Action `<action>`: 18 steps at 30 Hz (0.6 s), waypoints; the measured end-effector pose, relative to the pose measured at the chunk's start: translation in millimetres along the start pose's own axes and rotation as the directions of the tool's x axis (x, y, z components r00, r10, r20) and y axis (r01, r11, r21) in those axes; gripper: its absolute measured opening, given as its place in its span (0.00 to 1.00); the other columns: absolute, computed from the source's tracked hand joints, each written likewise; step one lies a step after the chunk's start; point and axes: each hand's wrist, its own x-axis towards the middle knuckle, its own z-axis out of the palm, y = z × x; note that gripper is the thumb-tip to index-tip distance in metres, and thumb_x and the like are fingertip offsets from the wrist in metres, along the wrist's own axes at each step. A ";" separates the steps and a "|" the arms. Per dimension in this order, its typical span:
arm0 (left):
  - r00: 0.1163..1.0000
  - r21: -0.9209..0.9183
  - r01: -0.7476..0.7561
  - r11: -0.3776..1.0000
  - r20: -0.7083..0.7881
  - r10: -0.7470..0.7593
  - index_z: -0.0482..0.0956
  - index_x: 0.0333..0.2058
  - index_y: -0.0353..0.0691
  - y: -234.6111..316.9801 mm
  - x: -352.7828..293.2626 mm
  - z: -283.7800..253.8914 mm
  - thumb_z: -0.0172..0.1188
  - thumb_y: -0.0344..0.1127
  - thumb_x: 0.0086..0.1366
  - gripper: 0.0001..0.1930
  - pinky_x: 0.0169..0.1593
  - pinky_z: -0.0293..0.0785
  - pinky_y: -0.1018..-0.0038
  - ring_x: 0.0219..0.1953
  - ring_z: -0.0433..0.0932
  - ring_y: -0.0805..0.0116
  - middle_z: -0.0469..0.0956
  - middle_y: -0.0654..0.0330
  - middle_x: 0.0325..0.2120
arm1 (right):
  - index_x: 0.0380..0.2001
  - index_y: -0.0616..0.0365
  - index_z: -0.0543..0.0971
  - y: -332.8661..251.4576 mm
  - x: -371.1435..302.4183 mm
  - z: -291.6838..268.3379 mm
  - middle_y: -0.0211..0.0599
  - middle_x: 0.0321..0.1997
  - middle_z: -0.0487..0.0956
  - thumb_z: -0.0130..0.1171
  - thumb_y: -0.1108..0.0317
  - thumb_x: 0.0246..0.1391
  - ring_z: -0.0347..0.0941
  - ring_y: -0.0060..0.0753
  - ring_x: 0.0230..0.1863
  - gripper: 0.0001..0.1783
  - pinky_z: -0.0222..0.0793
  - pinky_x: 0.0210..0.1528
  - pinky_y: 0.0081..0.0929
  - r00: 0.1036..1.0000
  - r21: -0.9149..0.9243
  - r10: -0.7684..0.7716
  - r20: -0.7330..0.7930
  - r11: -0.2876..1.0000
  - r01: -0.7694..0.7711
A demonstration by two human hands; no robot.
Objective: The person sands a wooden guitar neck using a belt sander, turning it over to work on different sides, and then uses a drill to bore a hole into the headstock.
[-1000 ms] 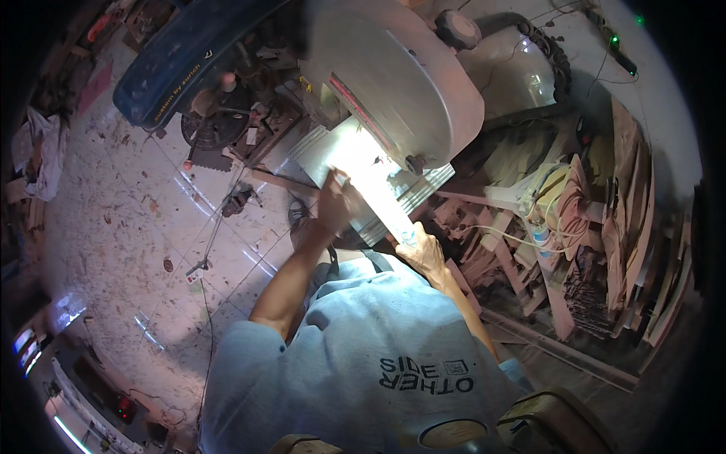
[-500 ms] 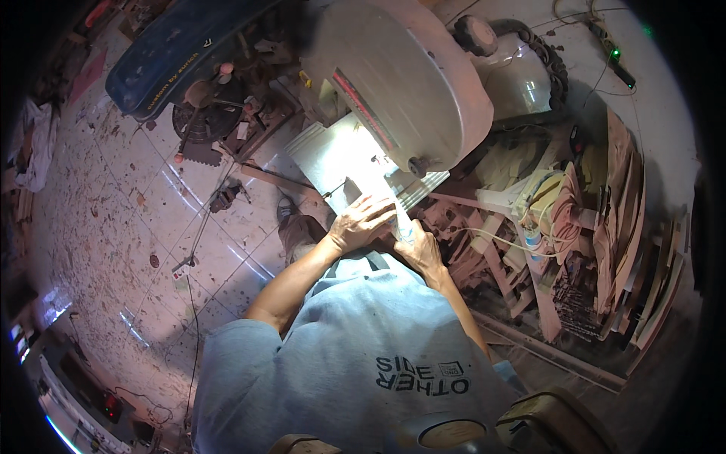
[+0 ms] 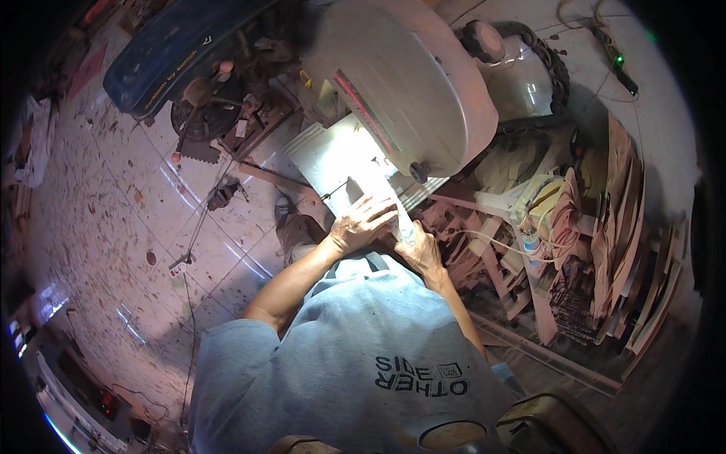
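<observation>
A pale wooden strip (image 3: pixel 406 229) with blue marks lies on a brightly lit metal machine table (image 3: pixel 310 159), below the large grey housing of what looks like a band saw (image 3: pixel 408 83). My left hand (image 3: pixel 364 221) rests on the strip, its fingers stretched out across it. The strip's near end is gripped in my right hand (image 3: pixel 422 251), close against my body. Glare washes out the strip's far end, and I cannot make out a blade there.
Wood offcuts (image 3: pixel 491 250) are heaped to the right, beside tall leaning boards (image 3: pixel 620 227). A dark blue machine cover (image 3: pixel 174 57) and a lever wheel (image 3: pixel 200 98) stand at the far left. A cable with a socket strip (image 3: pixel 181 263) crosses the littered tiled floor (image 3: pixel 113 227).
The view has shifted very slightly. Both hands and the strip stay in nearly the same place on the table.
</observation>
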 end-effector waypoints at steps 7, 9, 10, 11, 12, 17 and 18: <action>1.000 0.014 -0.006 1.000 -0.024 0.006 0.80 0.56 0.45 -0.1 0.0 2.3 0.68 0.40 0.56 0.27 0.69 0.67 0.56 0.64 0.74 0.58 0.76 0.57 0.60 | 0.42 0.64 0.71 6.8 3.6 5.3 0.60 0.30 0.83 0.66 0.55 0.46 0.83 0.62 0.35 0.27 0.80 0.36 0.49 1.000 0.016 0.000 -0.010 1.000 0.000; 1.000 0.018 -0.001 1.000 -0.017 0.001 0.79 0.56 0.45 0.0 0.1 2.1 0.68 0.40 0.56 0.28 0.70 0.66 0.56 0.65 0.73 0.59 0.76 0.57 0.60 | 0.41 0.64 0.71 5.5 2.4 6.0 0.59 0.30 0.83 0.66 0.55 0.46 0.83 0.62 0.35 0.27 0.80 0.37 0.49 1.000 0.004 -0.012 -0.026 1.000 0.012; 1.000 0.020 -0.001 1.000 -0.019 0.001 0.79 0.57 0.45 0.1 0.0 2.3 0.69 0.40 0.56 0.28 0.70 0.66 0.56 0.65 0.73 0.59 0.76 0.57 0.61 | 0.41 0.64 0.71 5.1 2.5 5.7 0.59 0.30 0.83 0.66 0.55 0.46 0.83 0.62 0.35 0.27 0.80 0.37 0.49 1.000 0.011 -0.009 -0.027 1.000 0.009; 1.000 0.021 0.000 1.000 -0.020 0.001 0.79 0.57 0.45 0.0 0.1 2.4 0.69 0.40 0.56 0.28 0.70 0.66 0.57 0.66 0.73 0.59 0.76 0.57 0.61 | 0.41 0.64 0.71 4.8 2.8 5.3 0.59 0.30 0.83 0.66 0.55 0.46 0.83 0.62 0.35 0.27 0.80 0.37 0.49 1.000 0.018 -0.005 -0.027 1.000 0.006; 1.000 0.022 0.000 1.000 -0.022 0.000 0.79 0.57 0.45 0.0 0.1 2.6 0.69 0.40 0.55 0.28 0.71 0.66 0.57 0.66 0.72 0.59 0.76 0.57 0.61 | 0.41 0.64 0.71 4.7 3.1 5.0 0.60 0.30 0.83 0.66 0.55 0.45 0.83 0.62 0.35 0.27 0.80 0.37 0.50 1.000 0.026 -0.002 -0.028 1.000 0.002; 1.000 0.041 -0.005 0.999 -0.013 0.005 0.79 0.58 0.45 -0.7 -0.8 4.1 0.69 0.41 0.55 0.29 0.71 0.65 0.56 0.67 0.71 0.59 0.76 0.57 0.61 | 0.41 0.64 0.71 3.7 5.8 0.9 0.60 0.31 0.82 0.66 0.53 0.45 0.83 0.63 0.37 0.28 0.80 0.38 0.51 0.998 0.000 0.054 0.013 0.999 -0.054; 1.000 0.042 -0.003 0.999 -0.013 0.003 0.79 0.58 0.45 -1.0 -1.2 4.9 0.69 0.41 0.55 0.29 0.71 0.65 0.56 0.67 0.71 0.58 0.76 0.57 0.61 | 0.41 0.64 0.71 1.5 6.0 -0.6 0.61 0.31 0.82 0.66 0.52 0.45 0.83 0.64 0.37 0.28 0.80 0.38 0.51 0.998 0.003 0.063 0.013 0.998 -0.063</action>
